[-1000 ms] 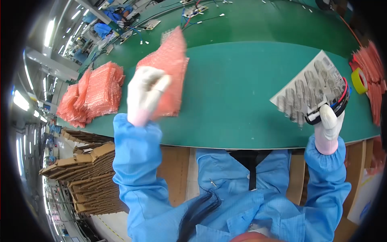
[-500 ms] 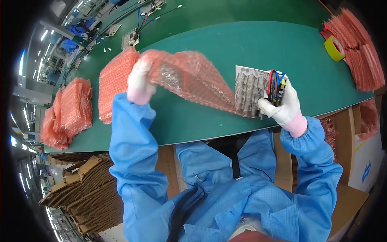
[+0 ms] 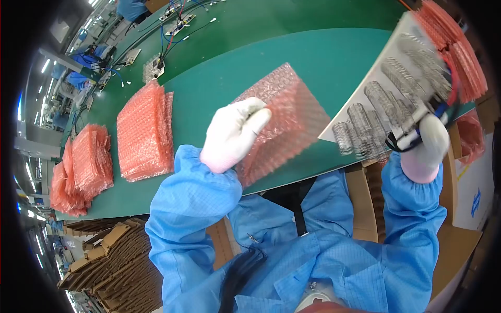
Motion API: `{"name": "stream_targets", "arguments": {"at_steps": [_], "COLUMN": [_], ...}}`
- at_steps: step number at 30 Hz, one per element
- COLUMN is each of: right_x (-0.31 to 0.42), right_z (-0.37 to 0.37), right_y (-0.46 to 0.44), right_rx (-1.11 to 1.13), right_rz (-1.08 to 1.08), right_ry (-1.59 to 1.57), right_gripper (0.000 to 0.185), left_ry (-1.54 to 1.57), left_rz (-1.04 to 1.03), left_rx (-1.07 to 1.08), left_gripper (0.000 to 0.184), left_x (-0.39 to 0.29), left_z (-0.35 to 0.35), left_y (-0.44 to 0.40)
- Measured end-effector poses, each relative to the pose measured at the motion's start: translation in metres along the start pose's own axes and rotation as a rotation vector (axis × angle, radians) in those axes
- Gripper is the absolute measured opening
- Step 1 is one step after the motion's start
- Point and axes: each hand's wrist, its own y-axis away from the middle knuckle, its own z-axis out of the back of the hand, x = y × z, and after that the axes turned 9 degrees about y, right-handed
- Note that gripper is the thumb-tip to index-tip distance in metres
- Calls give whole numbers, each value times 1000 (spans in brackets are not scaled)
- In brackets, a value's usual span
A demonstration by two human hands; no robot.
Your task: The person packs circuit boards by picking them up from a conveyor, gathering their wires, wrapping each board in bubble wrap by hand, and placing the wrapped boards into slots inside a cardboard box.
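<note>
My left hand (image 3: 229, 133), in a white glove, pinches the edge of a pink bubble-wrap bag (image 3: 287, 117) over the middle of the green table. Its mouth side is partly covered by my fingers. My right hand (image 3: 427, 143), also gloved and somewhat blurred, grips a pale board with rows of metal coils (image 3: 389, 101) at its wired end. The board is raised and tilted, close to the camera, with its free lower corner pointing at the bag. A small gap shows between them. Red, blue and black wires hang by my right fingers.
Stacks of pink bubble-wrap bags lie at the left (image 3: 145, 133), far left (image 3: 91, 161) and far right (image 3: 467, 65). Wired circuit boards (image 3: 180, 25) rest along the back. Folded cardboard (image 3: 122, 266) is piled below the table's left edge; an open carton (image 3: 454, 250) stands at lower right.
The board has come up towards the camera and tilted in my right hand. My left hand has moved right and down with the bag, which now hangs flatter over the middle of the table.
</note>
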Motion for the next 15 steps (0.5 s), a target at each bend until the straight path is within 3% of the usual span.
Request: {"name": "stream_targets", "arguments": {"at_steps": [1,2,4,6,8,10,11,12,13,14,15], "right_x": [-11,-2,15,28,34,17,-13,-39,-31,-54,-77], "right_z": [24,33,22,-57,-115,-123,-118,-114,-118,-109,-101], "right_y": [9,11,11,0,-11,-22,-17,-12,-17,-21,-24], "right_rx": [14,162,311,610,812,1013,904,786,769,811,759], "right_rz": [3,-210,-427,-480,-459,-895,-694,-496,-577,-168,242], "right_ry": [-191,-730,-1270,-425,447,523,384,246,279,334,399], "right_gripper": [27,34,43,48,54,56,50,45,38,37,35], "left_ry": [-16,-13,107,115,508,778,760,518,284,-174,-375], "left_rz": [27,30,-44,5,75,199,155,17,-133,-377,-435], "left_rx": [30,34,102,118,-9,50,160,238,282,279,233], "left_gripper": [19,19,19,19,18,17,22,22,22,17,14], "left_x": [-1,3,15,20,23,5,-5,-15,-24,-31,-42], "left_z": [-5,-8,-11,-2,8,19,18,15,12,5,-7], "left_y": [0,0,0,0,-5,0,5,10,15,17,22]}}
